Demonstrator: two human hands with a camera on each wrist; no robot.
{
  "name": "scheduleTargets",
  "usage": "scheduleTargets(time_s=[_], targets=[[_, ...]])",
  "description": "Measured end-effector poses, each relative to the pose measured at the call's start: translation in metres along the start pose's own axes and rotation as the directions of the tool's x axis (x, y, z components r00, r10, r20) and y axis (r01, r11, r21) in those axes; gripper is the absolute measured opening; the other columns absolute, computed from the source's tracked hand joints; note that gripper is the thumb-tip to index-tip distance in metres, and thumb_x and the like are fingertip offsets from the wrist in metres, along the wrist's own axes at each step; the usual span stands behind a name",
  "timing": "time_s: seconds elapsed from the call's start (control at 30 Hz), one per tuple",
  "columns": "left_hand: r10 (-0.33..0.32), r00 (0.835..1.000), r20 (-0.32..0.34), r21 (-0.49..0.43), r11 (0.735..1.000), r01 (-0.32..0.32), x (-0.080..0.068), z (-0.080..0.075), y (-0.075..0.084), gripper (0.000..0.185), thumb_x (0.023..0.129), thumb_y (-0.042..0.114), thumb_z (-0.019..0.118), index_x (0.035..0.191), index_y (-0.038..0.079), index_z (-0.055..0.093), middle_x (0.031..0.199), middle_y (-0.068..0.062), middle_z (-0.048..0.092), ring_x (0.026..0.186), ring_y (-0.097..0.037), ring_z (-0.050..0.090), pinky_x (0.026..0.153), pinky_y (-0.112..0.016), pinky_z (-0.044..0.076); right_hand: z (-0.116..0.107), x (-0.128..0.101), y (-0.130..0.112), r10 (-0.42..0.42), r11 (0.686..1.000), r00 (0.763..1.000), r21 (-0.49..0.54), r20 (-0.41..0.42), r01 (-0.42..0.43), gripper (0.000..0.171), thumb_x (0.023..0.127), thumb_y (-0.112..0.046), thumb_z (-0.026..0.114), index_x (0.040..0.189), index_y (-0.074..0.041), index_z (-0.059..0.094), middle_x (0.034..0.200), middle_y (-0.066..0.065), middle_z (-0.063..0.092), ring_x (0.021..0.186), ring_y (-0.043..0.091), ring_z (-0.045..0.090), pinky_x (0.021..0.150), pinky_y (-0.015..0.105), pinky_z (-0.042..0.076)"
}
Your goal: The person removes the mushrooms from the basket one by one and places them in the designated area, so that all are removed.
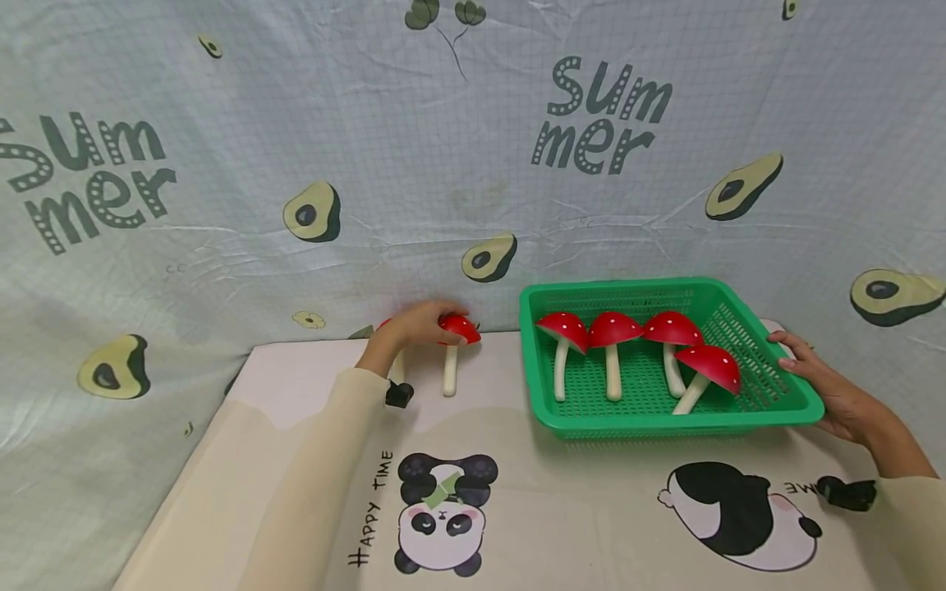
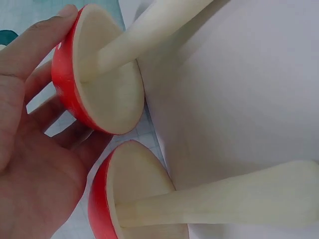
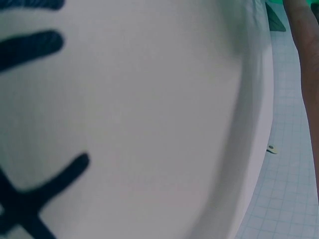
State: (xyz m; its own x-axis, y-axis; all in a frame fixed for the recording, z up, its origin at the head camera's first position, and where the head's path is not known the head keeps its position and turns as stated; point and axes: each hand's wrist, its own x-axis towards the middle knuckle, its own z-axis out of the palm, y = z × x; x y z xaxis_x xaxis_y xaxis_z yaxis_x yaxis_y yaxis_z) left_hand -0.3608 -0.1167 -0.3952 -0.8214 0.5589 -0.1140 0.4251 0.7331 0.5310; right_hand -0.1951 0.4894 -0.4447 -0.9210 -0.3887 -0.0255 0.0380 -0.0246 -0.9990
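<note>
My left hand (image 1: 420, 322) reaches to the table's far edge and grips the red cap of a toy mushroom (image 1: 460, 329) whose pale stem points toward me. The left wrist view shows my fingers (image 2: 35, 45) curled round that cap (image 2: 102, 79). A second mushroom (image 2: 139, 199) lies right beside it, mostly hidden under my hand in the head view. A green basket (image 1: 665, 423) holds several red mushrooms (image 1: 613, 331). My right hand (image 1: 811, 368) rests against the basket's right rim with fairly straight fingers.
The table carries a cloth printed with pandas (image 1: 442, 513). An avocado-print backdrop (image 1: 473, 164) hangs close behind the table. The right wrist view shows only blurred cloth (image 3: 149, 124) and a corner of the basket (image 3: 275, 21).
</note>
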Motion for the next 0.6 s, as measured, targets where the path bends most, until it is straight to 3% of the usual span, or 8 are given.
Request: scheduleTargets(time_s=[0.3,0.6], targets=[[0.051,0.999,-0.018,-0.001,0.999,-0.051,-0.002,-0.001,0.009,0.056,0.095,0.028,0.069,0.145,0.007,0.055,0.138,-0.012,0.057,0.124,-0.029,0.051,0.104,-0.043,0.049,0.001,0.000,0.001,0.001,1.000,1.000,-0.006,-0.009,-0.001,0.034,0.112,-0.018,0.024,0.138,-0.040,0.027,0.122,-0.012,0.056,0.096,0.018,0.071,0.075,0.039,0.062],[0.136,0.984,-0.113,0.051,0.990,-0.131,0.001,-0.007,0.035,0.044,0.098,0.016,0.064,0.138,0.000,0.058,0.141,-0.018,0.057,0.128,-0.035,0.053,0.109,-0.045,0.045,0.002,0.000,0.001,0.006,1.000,1.000,-0.024,-0.024,-0.006,0.034,0.112,-0.019,0.024,0.138,-0.040,0.027,0.122,-0.012,0.055,0.095,0.018,0.070,0.075,0.040,0.063]])
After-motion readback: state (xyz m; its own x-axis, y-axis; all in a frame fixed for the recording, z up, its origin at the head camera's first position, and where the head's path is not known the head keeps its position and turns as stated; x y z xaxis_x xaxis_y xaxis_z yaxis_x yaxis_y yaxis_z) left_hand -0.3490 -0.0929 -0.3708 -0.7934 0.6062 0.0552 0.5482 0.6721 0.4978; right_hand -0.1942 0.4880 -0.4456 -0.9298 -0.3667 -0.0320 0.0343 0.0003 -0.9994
